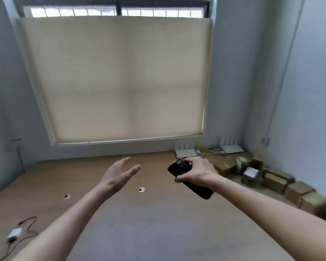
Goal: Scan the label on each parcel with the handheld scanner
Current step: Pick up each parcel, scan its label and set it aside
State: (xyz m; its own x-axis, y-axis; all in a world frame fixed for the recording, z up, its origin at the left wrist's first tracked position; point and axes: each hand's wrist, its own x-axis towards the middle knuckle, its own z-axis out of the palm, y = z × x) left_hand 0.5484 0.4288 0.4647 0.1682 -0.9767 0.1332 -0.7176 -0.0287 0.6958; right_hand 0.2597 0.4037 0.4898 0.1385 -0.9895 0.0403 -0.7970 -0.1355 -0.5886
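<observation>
The right hand (195,171) covers the middle of the black scanner (188,178), hiding its buttons; its small screen is too blurred to read. Right of that hand, the cardboard parcels (277,180) smear into blur, labels illegible, the nearest lost at the frame's edge.

Glossy black plastic on the handheld scanner (184,174); brown cardboard parcels (275,180), blurred, right of it; matt wood-look tabletop (120,223) beneath; matt cream fabric blind (115,80) behind.

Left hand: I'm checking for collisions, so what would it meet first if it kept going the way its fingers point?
The left hand points up-right over bare table. Nothing lies ahead until the wall below the blind; depth is unclear.
</observation>
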